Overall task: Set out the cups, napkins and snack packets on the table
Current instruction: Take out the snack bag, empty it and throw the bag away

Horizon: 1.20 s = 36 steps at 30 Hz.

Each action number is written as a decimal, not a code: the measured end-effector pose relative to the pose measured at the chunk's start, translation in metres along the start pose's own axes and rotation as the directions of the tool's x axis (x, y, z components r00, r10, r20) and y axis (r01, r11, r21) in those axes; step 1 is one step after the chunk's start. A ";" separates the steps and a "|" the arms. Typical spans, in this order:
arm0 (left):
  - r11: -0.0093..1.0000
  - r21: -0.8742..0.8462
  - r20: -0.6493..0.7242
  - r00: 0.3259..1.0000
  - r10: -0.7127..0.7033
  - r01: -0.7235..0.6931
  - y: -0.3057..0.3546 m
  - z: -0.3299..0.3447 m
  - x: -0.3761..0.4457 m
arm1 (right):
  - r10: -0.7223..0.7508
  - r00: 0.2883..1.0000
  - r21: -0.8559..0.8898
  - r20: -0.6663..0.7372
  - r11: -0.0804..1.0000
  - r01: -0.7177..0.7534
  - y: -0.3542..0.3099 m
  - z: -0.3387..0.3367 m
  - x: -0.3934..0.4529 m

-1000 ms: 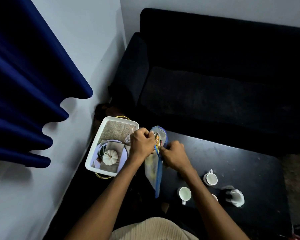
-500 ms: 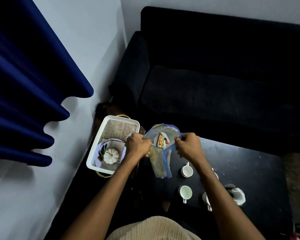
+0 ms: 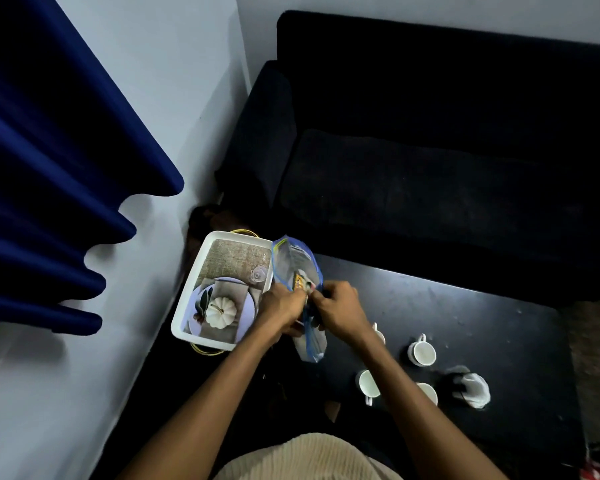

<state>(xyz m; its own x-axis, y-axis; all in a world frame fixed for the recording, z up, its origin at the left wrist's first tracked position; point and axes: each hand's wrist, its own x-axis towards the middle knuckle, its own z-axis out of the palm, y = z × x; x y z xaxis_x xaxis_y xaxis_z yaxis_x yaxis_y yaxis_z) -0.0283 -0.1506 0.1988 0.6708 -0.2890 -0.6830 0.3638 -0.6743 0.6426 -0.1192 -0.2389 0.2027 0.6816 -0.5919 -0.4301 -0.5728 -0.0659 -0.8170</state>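
A clear zip bag (image 3: 291, 261) with a blue seal hangs over the left end of the black table (image 3: 482, 327). Colourful snack packets show inside it near its mouth. My left hand (image 3: 281, 308) grips the bag's near side. My right hand (image 3: 340, 306) is closed at the bag's mouth, its fingertips on the packets; how much it holds is unclear. Several white cups stand on the table: one (image 3: 421, 353) to the right of my right arm, one (image 3: 368, 384) near the front edge, others partly hidden behind the arm. A crumpled white napkin (image 3: 473, 389) lies to their right.
A white tray (image 3: 187, 306) with a printed place-setting picture sits at the table's left, against the wall. A dark sofa (image 3: 430, 150) stands behind the table. A blue curtain (image 3: 49, 168) hangs at the left.
The bag's mouth, pulled wide half a second ago, has narrowed. My hands have come together at its opening, the right one moving left to the packets.
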 end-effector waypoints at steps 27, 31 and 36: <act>0.987 0.045 -0.113 0.981 0.158 -0.154 -0.005 -0.018 0.018 | -0.205 0.936 -0.436 -0.287 0.898 0.063 0.015 -0.021 0.004; 0.979 0.077 -0.135 0.971 0.197 -0.188 0.002 -0.014 0.013 | -0.443 0.894 -0.644 0.065 0.666 0.377 -0.003 0.002 -0.009; 0.967 0.159 -0.141 0.965 0.220 -0.197 0.002 -0.019 0.013 | -0.366 0.927 -0.623 0.084 0.707 0.336 0.000 0.018 -0.007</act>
<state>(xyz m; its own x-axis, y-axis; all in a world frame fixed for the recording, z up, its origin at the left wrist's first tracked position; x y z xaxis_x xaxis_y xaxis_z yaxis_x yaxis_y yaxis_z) -0.0067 -0.1431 0.1983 0.8185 -0.3316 -0.4691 0.1172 -0.7031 0.7014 -0.1161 -0.2206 0.1987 0.8796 -0.4569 -0.1320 -0.4597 -0.7454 -0.4827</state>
